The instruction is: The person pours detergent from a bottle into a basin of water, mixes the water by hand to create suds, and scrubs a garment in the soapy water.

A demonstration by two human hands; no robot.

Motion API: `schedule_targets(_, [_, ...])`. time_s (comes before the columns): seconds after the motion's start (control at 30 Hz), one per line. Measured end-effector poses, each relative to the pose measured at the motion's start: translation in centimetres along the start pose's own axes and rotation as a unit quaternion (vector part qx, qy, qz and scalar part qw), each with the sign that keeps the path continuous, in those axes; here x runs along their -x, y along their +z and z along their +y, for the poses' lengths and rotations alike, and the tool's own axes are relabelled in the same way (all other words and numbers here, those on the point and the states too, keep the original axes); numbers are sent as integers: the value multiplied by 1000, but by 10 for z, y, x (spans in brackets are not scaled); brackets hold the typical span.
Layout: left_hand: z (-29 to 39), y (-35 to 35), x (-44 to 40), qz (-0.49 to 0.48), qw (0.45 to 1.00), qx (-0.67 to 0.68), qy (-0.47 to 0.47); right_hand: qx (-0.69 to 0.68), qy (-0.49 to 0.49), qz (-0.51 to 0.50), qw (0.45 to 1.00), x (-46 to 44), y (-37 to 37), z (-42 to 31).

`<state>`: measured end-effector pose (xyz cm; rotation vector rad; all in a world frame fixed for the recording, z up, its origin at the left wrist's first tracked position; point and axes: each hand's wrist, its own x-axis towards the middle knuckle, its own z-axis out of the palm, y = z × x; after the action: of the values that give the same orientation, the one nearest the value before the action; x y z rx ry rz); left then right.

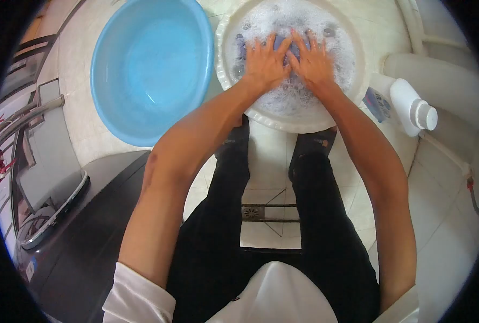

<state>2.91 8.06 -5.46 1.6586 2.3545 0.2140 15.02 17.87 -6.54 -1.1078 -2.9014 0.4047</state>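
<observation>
A white basin (299, 125) at the top centre holds water covered in foam, with bluish-purple cloth (300, 47) partly showing under the suds. Both hands rest side by side on the cloth, palms down, thumbs near each other. My left hand (266, 63) has its fingers spread and pointing away from me. My right hand (314, 63) lies just to the right, its fingers also apart. Foam hides parts of the fingertips and most of the cloth.
An empty-looking blue basin (153, 64) stands left of the white one. A white bottle (406, 105) with a blue label is at the right, near white pipes (433, 70). A dark glossy appliance (88, 237) fills the lower left. A floor drain (252, 213) lies between my legs.
</observation>
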Motion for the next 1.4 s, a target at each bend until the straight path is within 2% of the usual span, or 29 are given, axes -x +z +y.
schedule_targets(0.03, [0, 1, -3, 1, 1000, 1, 2, -43, 34, -73, 996, -2, 2, 5])
schedule_targets(0.07, [-1, 2, -5, -35, 999, 41, -2, -42, 34, -72, 996, -1, 7, 11])
schedule_targets(0.13, [-8, 13, -11, -72, 994, 79, -7, 176, -162, -74, 968, 6, 20, 23])
schedule_targets(0.17, [-12, 20, -16, -158, 981, 111, -23, 175, -162, -74, 968, 3, 22, 23])
schedule_targets(0.2, [-14, 25, -19, -243, 959, 142, -40, 141, -164, -179, 960, -4, 12, 17])
schedule_targets(0.23, [-10, 10, -16, -243, 959, 142, -40, 106, -164, -281, 940, -9, 6, 15])
schedule_targets(0.3, [-1, -17, -10, -331, 908, 201, -157, 99, -161, -256, 948, -6, -1, 13])
schedule_targets(0.33, [-2, -17, -10, -334, 906, 202, -161, 93, -157, -232, 956, -6, -4, 13])
schedule_targets(0.47, [-1, -1, -17, -312, 930, 159, -115, 45, -149, -155, 976, -11, 4, 21])
schedule_targets(0.53, [2, -1, -20, -299, 939, 138, -97, -123, 84, -148, 978, -25, -11, 16])
schedule_targets(0.57, [2, 0, -19, -292, 943, 130, -90, -122, 82, -146, 978, -25, -18, 15])
schedule_targets(0.6, [3, -5, -18, -285, 946, 127, -86, -155, 21, 29, 987, -19, -20, 21])
schedule_targets(0.63, [4, -9, -17, -285, 946, 128, -86, -182, -40, 201, 962, -13, -22, 26])
schedule_targets(0.7, [-1, -16, -18, -190, 969, 149, -45, -164, -35, 195, 966, -9, -26, 34])
schedule_targets(0.73, [-4, -10, -16, -188, 970, 149, -46, -150, -28, 185, 971, -7, -25, 35])
schedule_targets(0.77, [-7, -4, -10, -59, 982, 174, -33, -151, -29, 186, 971, -5, -24, 34])
schedule_targets(0.8, [-8, -5, -9, 71, 978, 195, -18, -149, 54, 137, 978, -4, -28, 30])
schedule_targets(0.83, [-9, -6, -9, 73, 978, 194, -17, -144, 135, 88, 976, -3, -33, 26])
schedule_targets(0.9, [-9, -13, -6, 153, 932, 329, -19, -113, 133, 65, 982, 0, -49, 20])
schedule_targets(0.93, [-7, -19, -5, 152, 932, 329, -20, -82, 132, 39, 987, 2, -55, 17])
schedule_targets(1.0, [-2, -24, -2, 17, 886, 420, -195, -79, 143, 36, 986, 7, -56, 17])
schedule_targets(1.07, [-2, -26, 6, -6, 881, 421, -216, -75, 155, 35, 984, 8, -50, 21])
schedule_targets(1.13, [-2, -17, 12, -29, 877, 420, -232, -126, 171, -25, 977, 2, -30, 39])
schedule_targets(1.2, [1, -7, 17, -1, 814, 483, -324, -190, 191, -67, 961, -7, -25, 54])
schedule_targets(1.23, [1, -6, 16, -1, 814, 483, -323, -254, 209, -111, 938, -9, -22, 57])
schedule_targets(1.27, [0, -5, 15, -29, 792, 490, -364, -254, 209, -111, 938, -9, -18, 58])
schedule_targets(1.33, [0, -2, 13, -58, 766, 495, -405, -415, 228, -43, 880, -5, -20, 50])
schedule_targets(1.37, [1, 0, 13, -73, 642, 647, -405, -415, 228, -44, 880, -4, -20, 46])
schedule_targets(1.4, [3, 1, 14, -85, 492, 773, -390, -396, 180, -22, 900, -4, -29, 34])
